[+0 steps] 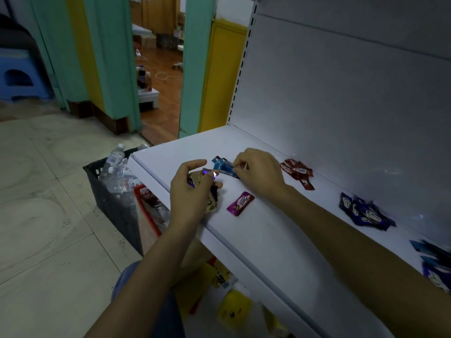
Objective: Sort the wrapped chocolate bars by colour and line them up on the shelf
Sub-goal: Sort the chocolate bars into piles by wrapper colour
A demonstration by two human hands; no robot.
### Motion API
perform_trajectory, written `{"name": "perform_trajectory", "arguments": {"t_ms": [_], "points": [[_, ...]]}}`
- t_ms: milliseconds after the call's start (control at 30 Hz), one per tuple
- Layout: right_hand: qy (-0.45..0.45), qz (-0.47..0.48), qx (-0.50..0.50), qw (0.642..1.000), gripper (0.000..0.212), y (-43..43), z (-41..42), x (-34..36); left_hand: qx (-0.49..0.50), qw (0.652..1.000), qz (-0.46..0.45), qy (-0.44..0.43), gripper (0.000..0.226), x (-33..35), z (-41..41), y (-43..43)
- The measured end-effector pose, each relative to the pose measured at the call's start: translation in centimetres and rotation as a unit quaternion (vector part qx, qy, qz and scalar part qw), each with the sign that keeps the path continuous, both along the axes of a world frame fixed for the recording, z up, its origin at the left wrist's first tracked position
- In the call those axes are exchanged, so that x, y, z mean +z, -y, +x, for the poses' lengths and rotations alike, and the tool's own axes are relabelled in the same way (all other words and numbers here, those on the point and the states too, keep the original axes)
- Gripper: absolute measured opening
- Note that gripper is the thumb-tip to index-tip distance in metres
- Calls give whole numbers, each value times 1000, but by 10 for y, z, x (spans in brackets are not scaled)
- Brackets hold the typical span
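Head view: black crate [113, 211] holds plastic bottles [116, 164]; left hand [189, 193] grips gold bar [196, 178], right hand [258, 172] pinches blue bar [224, 167]

On the white shelf [268, 242] the left grip [192, 193] holds gold bars [195, 178] at the front edge, and the right grip [258, 169] pinches blue bars [223, 165]. A magenta bar [240, 203] lies flat between the wrists. Red bars [297, 172] and purple bars [366, 212] are piled apart to the right.
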State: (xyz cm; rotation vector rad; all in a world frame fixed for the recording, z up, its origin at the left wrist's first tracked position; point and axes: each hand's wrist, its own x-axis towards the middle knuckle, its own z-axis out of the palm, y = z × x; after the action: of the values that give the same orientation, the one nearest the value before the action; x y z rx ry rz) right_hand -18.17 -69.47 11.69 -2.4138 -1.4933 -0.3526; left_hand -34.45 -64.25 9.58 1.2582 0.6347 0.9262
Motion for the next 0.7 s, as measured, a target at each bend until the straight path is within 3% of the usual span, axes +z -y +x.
{"name": "perform_trajectory", "arguments": {"t_ms": [100,200,333,400,567,700], "points": [[-32,-27,38,998,16,-4,-4,-2,4,1000,-10,-11,17,1,-1,-2],[-124,50,26,991,17,4,-12,6,-8,998,-60,4,24,8,-4,-3],[-365,157,81,914,23,39,-53,33,-40,989,-125,70,27,27,-3,13],[-433,175,78,881,22,58,-70,40,-66,976,-169,120,27,38,3,28],[-512,213,3,832,44,109,-79,41,-130,944,-241,186,27,45,22,75],[-510,248,-18,824,31,142,-74,35,-172,938,-249,168,30,40,38,106]]}}
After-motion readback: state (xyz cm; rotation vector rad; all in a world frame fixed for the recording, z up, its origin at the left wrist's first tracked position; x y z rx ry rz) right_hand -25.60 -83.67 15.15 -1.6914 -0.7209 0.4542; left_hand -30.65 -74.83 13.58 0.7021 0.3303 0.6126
